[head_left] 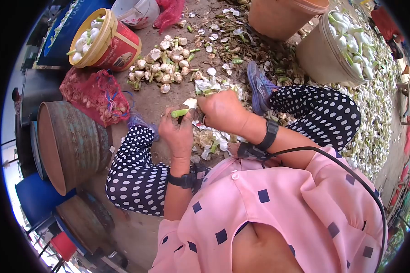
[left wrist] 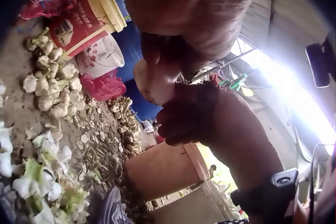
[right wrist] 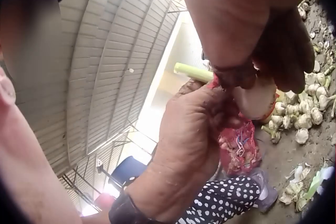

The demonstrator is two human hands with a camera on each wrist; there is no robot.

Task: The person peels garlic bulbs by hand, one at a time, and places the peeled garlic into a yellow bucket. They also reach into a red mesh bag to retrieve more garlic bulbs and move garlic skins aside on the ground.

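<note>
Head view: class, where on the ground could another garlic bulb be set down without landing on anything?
Bare dirt lies between the red mesh sack and the garlic pile, reaching toward the left hand. A smaller patch lies between the red tub and that pile. Crowded: peelings cover the ground on the right below the white bucket.

Head view: looking steeply down from above onto lap, both hands and the ground ahead, at moderate distance. Left wrist view: aimed up from close beneath the left hand (left wrist: 173, 50); right wrist view: aimed up past the right hand (right wrist: 252, 29) toward a corrugated roof (right wrist: 105, 66). Shared by all three: the garlic bulb (head_left: 190, 104) between the hands and the loose garlic pile (head_left: 166, 63) on the ground.
</note>
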